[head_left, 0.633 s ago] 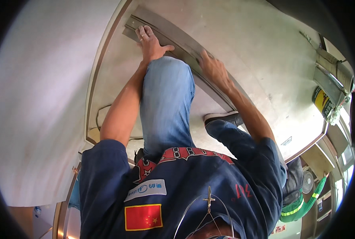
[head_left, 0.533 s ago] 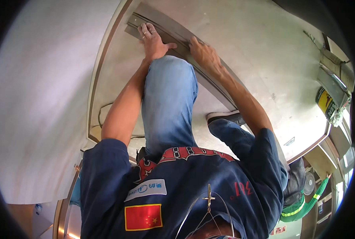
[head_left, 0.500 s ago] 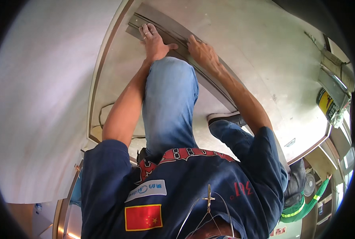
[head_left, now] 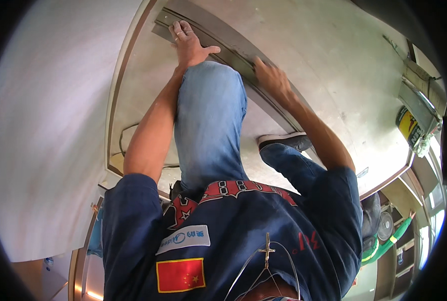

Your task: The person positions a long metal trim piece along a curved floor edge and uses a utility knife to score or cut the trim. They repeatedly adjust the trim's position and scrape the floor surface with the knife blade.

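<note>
A long brown-grey grooved strip (head_left: pixel 227 54) lies slantwise across a pale board, from the upper left down toward my shoe. My left hand (head_left: pixel 189 49) presses on the strip near its far end, fingers stretched out and thumb spread to the right. Farther along the strip, my right hand (head_left: pixel 273 83) is closed at its far edge, slightly blurred. Whatever its fingers hold, if anything, is hidden. My bent knee (head_left: pixel 211 75) in blue jeans comes up against the strip between the two hands.
The pale board (head_left: pixel 334 75) spreads out to the right, its brown edge curving along the left. A black-and-yellow container (head_left: pixel 408 124) stands at the right. A dark cable (head_left: pixel 124 138) shows at left. At lower right are a co-worker's green sleeve (head_left: pixel 396 236) and a fan (head_left: pixel 385 226).
My right hand has slid along the strip, down and to the right, away from my left hand. A faint dark mark shows on the surface behind it. My left hand still presses the strip.
</note>
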Available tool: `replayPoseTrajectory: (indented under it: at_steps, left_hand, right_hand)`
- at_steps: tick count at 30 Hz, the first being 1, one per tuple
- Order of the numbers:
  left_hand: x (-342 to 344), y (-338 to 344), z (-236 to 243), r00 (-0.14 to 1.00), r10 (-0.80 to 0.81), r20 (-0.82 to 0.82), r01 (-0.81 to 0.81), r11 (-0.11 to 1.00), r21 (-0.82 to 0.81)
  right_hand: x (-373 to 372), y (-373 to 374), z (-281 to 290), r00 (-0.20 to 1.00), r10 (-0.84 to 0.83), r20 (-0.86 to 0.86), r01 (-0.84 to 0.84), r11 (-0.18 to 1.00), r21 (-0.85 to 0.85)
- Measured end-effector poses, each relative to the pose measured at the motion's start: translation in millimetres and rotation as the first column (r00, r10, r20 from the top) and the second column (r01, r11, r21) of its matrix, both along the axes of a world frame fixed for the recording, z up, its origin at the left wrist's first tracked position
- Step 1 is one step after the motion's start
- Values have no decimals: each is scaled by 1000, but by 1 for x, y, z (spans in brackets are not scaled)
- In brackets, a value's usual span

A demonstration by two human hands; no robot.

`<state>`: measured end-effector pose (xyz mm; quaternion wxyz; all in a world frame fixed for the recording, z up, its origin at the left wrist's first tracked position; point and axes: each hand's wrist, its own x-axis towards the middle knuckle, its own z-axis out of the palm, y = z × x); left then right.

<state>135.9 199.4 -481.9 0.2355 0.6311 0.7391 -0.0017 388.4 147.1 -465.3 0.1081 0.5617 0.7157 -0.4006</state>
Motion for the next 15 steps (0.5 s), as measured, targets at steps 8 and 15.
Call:
replayPoseTrajectory:
  at_steps: [8,15]
  left_hand:
    - [8,4,13,999,35,7,-34,998,-49]
    - [6,2,9,998,46,34,-46,999,-10]
  right_hand:
    - [11,-7,17,997,-51,-55,55,995,79]
    - [-71,57,-3,984,-34,-175,56,991,124]
